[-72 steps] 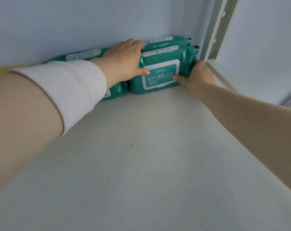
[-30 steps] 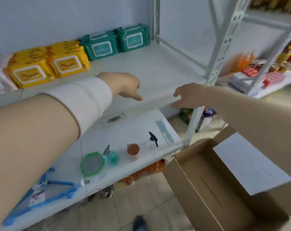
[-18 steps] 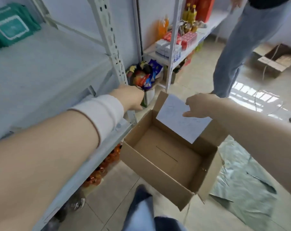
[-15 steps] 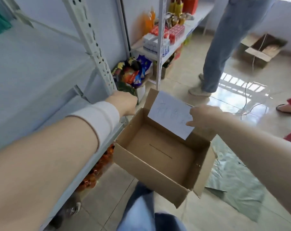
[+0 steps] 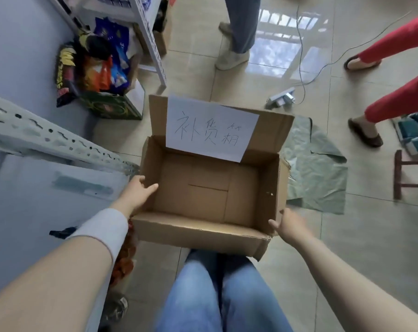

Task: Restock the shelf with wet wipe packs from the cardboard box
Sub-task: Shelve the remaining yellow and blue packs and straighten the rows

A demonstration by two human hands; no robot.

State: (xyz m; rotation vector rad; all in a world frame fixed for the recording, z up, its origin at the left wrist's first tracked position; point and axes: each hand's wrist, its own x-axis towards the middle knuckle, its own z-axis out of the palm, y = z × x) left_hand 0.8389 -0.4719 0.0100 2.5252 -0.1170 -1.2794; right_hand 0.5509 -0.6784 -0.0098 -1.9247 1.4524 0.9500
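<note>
Two hands on the box, one at each short end. Outboard of the left grip, the white metal shelf (image 5: pixel 35 200) sits just beside that hand, its board close to the box's left wall. The left hand (image 5: pixel 137 195) is clamped on that wall of the open brown cardboard box (image 5: pixel 203 226), thumb hooked inside, fingers down the outside. Between the hands it's bare cardboard right to the bottom, so no wet wipe packs in there, and none in either hand. Past the fingertips, a white paper sheet (image 5: pixel 210 130) with handwriting hangs on the far flap. The right hand (image 5: pixel 289 226) is at the near right corner, thumb against the wall edge, but it's smeared with blur, so I can't tell if it's really gripping or only touching. Outboard of it, a crumpled green plastic sheet (image 5: pixel 318 164) lies on the tiles.

What the next move turns on, imo: the box's long axis runs hand to hand, with the left hand partway along its end and the right back at the corner. It'd lift lopsided unless the right slides forward. With the box empty, I'd guess restocking from it is done.
</note>
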